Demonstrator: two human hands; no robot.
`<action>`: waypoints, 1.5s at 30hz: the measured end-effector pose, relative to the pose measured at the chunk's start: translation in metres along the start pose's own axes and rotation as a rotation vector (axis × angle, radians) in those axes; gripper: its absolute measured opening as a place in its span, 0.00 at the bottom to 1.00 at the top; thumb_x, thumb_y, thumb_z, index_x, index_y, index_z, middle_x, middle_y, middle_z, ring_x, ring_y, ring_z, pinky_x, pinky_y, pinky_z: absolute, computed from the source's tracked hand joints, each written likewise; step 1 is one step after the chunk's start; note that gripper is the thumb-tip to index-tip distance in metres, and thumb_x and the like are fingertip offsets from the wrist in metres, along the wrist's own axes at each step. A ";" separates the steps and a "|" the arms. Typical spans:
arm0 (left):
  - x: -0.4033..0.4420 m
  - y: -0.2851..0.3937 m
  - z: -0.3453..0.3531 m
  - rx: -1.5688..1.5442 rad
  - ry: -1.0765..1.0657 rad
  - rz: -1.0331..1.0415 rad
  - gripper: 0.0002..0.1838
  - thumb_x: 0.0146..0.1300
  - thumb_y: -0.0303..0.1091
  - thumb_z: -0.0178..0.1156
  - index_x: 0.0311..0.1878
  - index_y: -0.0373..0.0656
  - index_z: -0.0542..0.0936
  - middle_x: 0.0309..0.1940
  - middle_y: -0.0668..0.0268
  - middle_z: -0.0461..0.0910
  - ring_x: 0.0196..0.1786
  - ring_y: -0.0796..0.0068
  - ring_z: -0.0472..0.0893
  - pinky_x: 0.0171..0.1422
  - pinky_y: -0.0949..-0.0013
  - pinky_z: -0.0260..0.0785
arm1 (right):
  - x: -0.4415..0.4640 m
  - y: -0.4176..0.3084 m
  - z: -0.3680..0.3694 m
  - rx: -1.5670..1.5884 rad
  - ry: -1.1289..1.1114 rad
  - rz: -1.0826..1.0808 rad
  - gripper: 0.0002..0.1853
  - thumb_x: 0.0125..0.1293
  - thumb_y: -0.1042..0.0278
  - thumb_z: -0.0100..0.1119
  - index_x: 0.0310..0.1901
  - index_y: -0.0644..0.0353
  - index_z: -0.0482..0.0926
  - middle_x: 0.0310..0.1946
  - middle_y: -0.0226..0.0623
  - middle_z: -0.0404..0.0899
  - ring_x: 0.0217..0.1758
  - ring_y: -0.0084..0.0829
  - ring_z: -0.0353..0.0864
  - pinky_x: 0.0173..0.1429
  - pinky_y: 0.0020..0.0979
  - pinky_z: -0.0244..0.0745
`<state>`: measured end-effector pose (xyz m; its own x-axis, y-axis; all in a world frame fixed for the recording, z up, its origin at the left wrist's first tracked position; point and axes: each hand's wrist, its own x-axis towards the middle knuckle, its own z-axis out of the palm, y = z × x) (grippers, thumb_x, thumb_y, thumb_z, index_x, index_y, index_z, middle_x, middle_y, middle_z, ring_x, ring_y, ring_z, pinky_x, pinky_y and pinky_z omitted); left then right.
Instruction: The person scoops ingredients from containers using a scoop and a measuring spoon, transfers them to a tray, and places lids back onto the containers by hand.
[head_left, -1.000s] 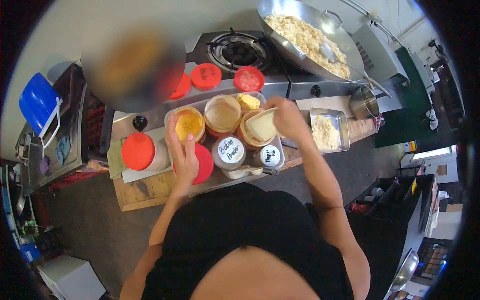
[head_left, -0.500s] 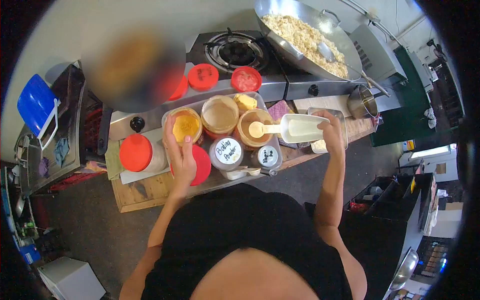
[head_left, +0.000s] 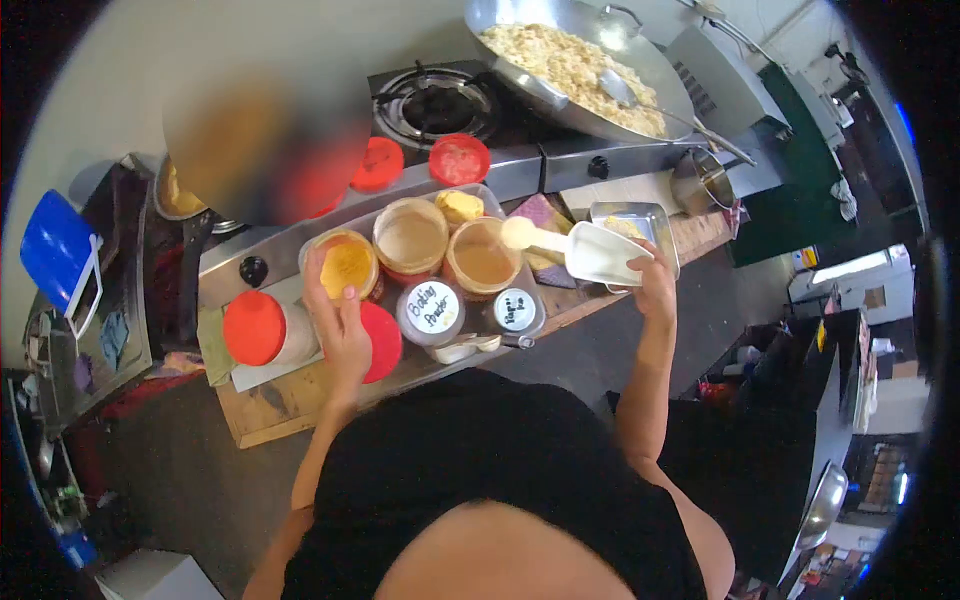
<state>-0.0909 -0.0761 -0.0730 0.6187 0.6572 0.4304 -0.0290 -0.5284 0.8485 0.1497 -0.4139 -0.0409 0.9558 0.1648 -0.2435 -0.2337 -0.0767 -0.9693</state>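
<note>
My left hand [head_left: 338, 325] curves around the near left side of an open jar of yellow powder [head_left: 346, 264], thumb against its front. In my right hand [head_left: 654, 285] is a white scoop [head_left: 600, 254], held by its handle end. A cream measuring spoon [head_left: 520, 233] sticks out leftward from the scoop's front; its round bowl hangs at the right rim of a jar of brown powder [head_left: 484, 256]. Whether its handle rests in the scoop or lies behind it, I cannot tell. A jar of pale tan powder [head_left: 410, 236] stands between the two jars.
A clear bin [head_left: 480, 190] holds the jars, with a jar labelled Baking Powder [head_left: 432, 310] in front. A red-lidded jar [head_left: 262, 328] stands left. Behind are a gas burner [head_left: 436, 105] and a large wok [head_left: 680, 90] of crumbly food. A metal tray [head_left: 660, 225] sits right.
The whole view has shifted slightly. The scoop and measuring spoon have moved from over the brown powder toward that jar's right rim. My left hand stays at the yellow powder jar.
</note>
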 end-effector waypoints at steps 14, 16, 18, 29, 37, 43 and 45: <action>0.002 0.004 0.000 -0.023 -0.017 -0.021 0.30 0.70 0.35 0.42 0.73 0.38 0.50 0.68 0.50 0.58 0.71 0.59 0.58 0.74 0.59 0.47 | 0.008 0.066 -0.075 -1.073 0.654 -0.826 0.21 0.47 0.89 0.46 0.45 0.62 0.74 0.54 0.46 0.72 0.58 0.49 0.68 0.60 0.43 0.66; 0.002 0.003 0.000 -0.008 -0.010 -0.016 0.30 0.70 0.35 0.42 0.73 0.38 0.50 0.68 0.50 0.58 0.70 0.59 0.58 0.74 0.60 0.47 | 0.002 0.071 -0.064 -1.175 0.589 -0.852 0.21 0.47 0.89 0.47 0.45 0.62 0.74 0.55 0.45 0.71 0.58 0.48 0.67 0.60 0.43 0.67; 0.001 0.001 -0.001 0.021 -0.007 -0.010 0.30 0.70 0.35 0.42 0.73 0.38 0.50 0.68 0.50 0.58 0.70 0.59 0.58 0.74 0.59 0.47 | -0.002 0.067 -0.061 -1.187 0.646 -0.860 0.21 0.47 0.90 0.47 0.45 0.63 0.74 0.57 0.44 0.69 0.59 0.48 0.66 0.60 0.43 0.66; 0.001 0.003 -0.002 0.039 -0.015 0.010 0.30 0.69 0.33 0.42 0.72 0.38 0.51 0.69 0.52 0.57 0.71 0.59 0.57 0.74 0.60 0.47 | -0.019 0.020 -0.075 0.002 0.663 -0.430 0.20 0.51 0.78 0.43 0.46 0.73 0.74 0.38 0.46 0.79 0.35 0.37 0.80 0.43 0.30 0.77; 0.001 -0.002 0.000 -0.020 0.036 0.002 0.27 0.68 0.31 0.46 0.68 0.35 0.57 0.66 0.51 0.60 0.69 0.54 0.59 0.72 0.58 0.48 | -0.035 -0.063 0.069 -0.657 -0.104 -0.692 0.20 0.45 0.85 0.42 0.39 0.65 0.79 0.38 0.41 0.80 0.45 0.37 0.79 0.54 0.33 0.69; 0.000 -0.004 0.000 -0.008 0.034 0.003 0.30 0.69 0.32 0.43 0.72 0.37 0.51 0.69 0.53 0.57 0.71 0.60 0.58 0.74 0.61 0.47 | -0.043 -0.047 0.169 -1.272 -0.366 -1.102 0.16 0.51 0.79 0.51 0.43 0.60 0.77 0.41 0.40 0.77 0.50 0.42 0.76 0.49 0.41 0.74; 0.000 -0.004 0.000 -0.024 0.053 0.004 0.29 0.69 0.32 0.44 0.71 0.37 0.53 0.68 0.52 0.58 0.70 0.59 0.58 0.73 0.60 0.47 | -0.043 -0.037 0.183 -1.358 -0.387 -1.108 0.16 0.52 0.76 0.54 0.45 0.59 0.77 0.41 0.39 0.77 0.50 0.39 0.75 0.46 0.38 0.76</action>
<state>-0.0909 -0.0739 -0.0764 0.5759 0.6831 0.4491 -0.0506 -0.5186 0.8535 0.0851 -0.2380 -0.0008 0.4107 0.8777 0.2470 0.9072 -0.4204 -0.0150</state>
